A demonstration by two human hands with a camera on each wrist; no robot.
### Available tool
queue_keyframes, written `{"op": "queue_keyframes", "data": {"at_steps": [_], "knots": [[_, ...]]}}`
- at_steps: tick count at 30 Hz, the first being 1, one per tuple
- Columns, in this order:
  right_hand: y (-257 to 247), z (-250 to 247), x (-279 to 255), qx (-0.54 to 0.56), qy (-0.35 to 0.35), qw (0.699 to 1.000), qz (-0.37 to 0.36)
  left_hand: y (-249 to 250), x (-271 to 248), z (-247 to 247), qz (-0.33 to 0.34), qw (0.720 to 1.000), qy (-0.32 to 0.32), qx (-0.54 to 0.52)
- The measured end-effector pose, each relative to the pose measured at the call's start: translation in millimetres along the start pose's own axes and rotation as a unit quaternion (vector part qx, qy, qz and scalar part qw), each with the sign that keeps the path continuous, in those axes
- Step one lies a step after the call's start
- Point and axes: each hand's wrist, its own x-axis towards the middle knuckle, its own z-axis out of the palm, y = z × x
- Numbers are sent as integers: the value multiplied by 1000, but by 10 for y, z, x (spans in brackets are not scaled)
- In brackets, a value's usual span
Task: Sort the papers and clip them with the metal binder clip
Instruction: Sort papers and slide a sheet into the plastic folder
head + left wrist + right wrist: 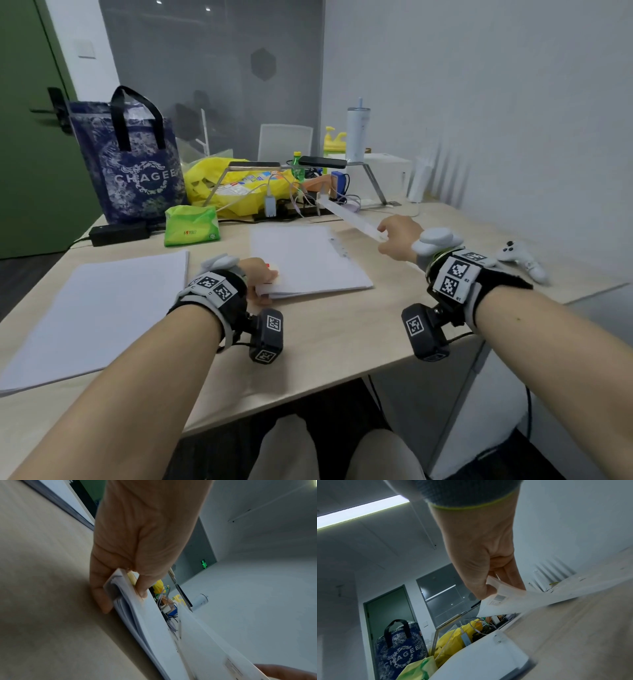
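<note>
A white paper stack lies mid-table. My left hand grips its near-left corner, thumb on top and fingers beneath; in the left wrist view the hand lifts that corner of the stack slightly, with a small yellow strip under the thumb. My right hand pinches one loose sheet raised above the stack's far-right side; in the right wrist view thumb and fingers pinch the printed sheet. A second stack lies at the left. Small metal bits dot the middle stack's right edge; I cannot tell what they are.
At the back stand a blue tote bag, a yellow plastic bag, a green tissue pack, a black power adapter and a metal stand with cables. A white controller lies at the right. The table's near edge is by my lap.
</note>
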Motion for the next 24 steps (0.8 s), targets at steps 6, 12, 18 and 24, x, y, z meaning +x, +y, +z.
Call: {"op": "queue_keyframes", "data": {"at_steps": [6, 12, 18, 24], "knots": [[32, 48, -118, 0, -16, 1000, -27, 203, -17, 280, 37, 996, -62, 49], [30, 53, -214, 2, -26, 999, -32, 365, -39, 423, 56, 968, -72, 233], [-84, 106, -344, -3, -25, 998, -59, 583, -103, 550, 120, 975, -24, 185], [-233, 205, -492, -17, -18, 994, -110, 591, -192, 753, 109, 976, -186, 12]]}}
